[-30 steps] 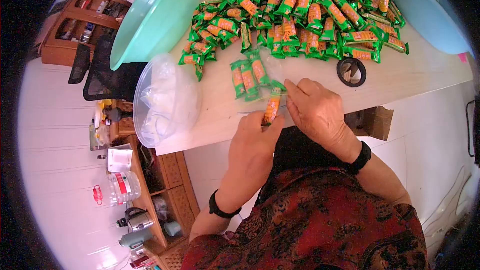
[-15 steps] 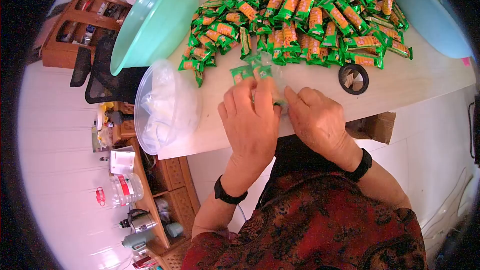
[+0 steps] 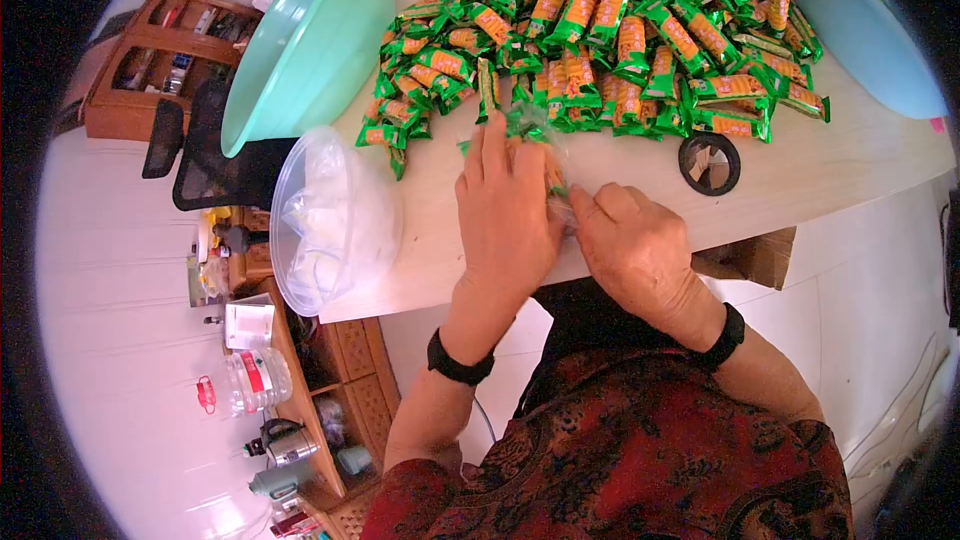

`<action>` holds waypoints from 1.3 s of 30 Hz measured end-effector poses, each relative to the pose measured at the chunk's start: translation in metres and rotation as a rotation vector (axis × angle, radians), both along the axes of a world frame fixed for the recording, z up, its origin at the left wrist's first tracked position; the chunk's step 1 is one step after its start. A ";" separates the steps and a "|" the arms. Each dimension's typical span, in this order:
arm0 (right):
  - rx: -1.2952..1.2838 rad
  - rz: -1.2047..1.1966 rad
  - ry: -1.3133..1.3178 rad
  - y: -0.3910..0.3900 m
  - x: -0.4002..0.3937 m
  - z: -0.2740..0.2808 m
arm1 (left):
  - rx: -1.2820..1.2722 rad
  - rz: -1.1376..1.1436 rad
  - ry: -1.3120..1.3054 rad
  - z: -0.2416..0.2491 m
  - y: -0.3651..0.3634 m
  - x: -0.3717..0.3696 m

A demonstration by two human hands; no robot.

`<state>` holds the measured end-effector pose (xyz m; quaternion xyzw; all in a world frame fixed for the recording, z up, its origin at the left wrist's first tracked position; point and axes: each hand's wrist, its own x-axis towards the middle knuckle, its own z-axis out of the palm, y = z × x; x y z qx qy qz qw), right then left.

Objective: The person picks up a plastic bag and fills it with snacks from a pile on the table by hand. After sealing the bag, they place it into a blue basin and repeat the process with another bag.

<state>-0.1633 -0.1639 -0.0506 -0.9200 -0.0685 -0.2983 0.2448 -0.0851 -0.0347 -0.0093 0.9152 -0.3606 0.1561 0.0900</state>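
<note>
The left hand (image 3: 505,215) lies flat on green snack packets in a clear bag (image 3: 545,155) on the table (image 3: 800,165); the right hand (image 3: 630,240) pinches the bag's mouth. Packing step; next likely another packet from the snack pile (image 3: 610,30).

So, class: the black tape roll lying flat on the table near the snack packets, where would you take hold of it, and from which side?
Probably from above, pinching across the ring: one finger in the open centre, the thumb on the outer rim. The black tape roll lies flat on the table, apart from the pile of green snack packets, so nothing blocks its near rim.
</note>
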 end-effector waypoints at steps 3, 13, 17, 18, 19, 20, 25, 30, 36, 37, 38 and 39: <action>-0.012 -0.011 -0.020 -0.001 0.000 -0.002 | -0.022 -0.042 0.052 -0.001 0.006 0.012; 0.134 0.079 -0.161 -0.004 -0.003 -0.005 | -0.120 -0.017 0.143 -0.007 0.031 0.008; 0.143 0.065 -0.147 -0.004 -0.003 -0.004 | -0.156 0.043 0.257 0.006 0.054 0.006; 0.145 0.072 -0.148 -0.004 -0.004 -0.004 | -0.166 0.010 0.360 0.008 0.061 0.008; 0.140 0.071 -0.149 -0.004 -0.004 -0.004 | -0.177 -0.021 0.462 0.009 0.066 0.008; 0.133 0.069 -0.150 -0.005 -0.004 -0.003 | -0.180 -0.015 0.458 0.007 0.068 0.009; 0.115 0.076 -0.132 -0.007 -0.006 0.000 | -0.108 0.093 0.243 -0.009 0.062 0.019; 0.111 0.065 -0.071 -0.006 -0.006 -0.002 | -0.047 0.162 0.315 0.004 0.055 0.011; 0.111 0.076 -0.080 -0.004 -0.004 0.001 | -0.188 -0.122 0.355 0.042 0.046 0.039; 0.108 0.069 -0.080 -0.004 -0.005 0.000 | -0.194 -0.156 0.322 0.043 0.038 0.052; 0.106 0.062 -0.080 -0.004 -0.005 -0.001 | -0.193 -0.156 0.323 0.040 0.031 0.064; 0.107 0.062 -0.080 -0.004 -0.005 -0.001 | -0.146 -0.099 0.375 0.034 0.023 0.077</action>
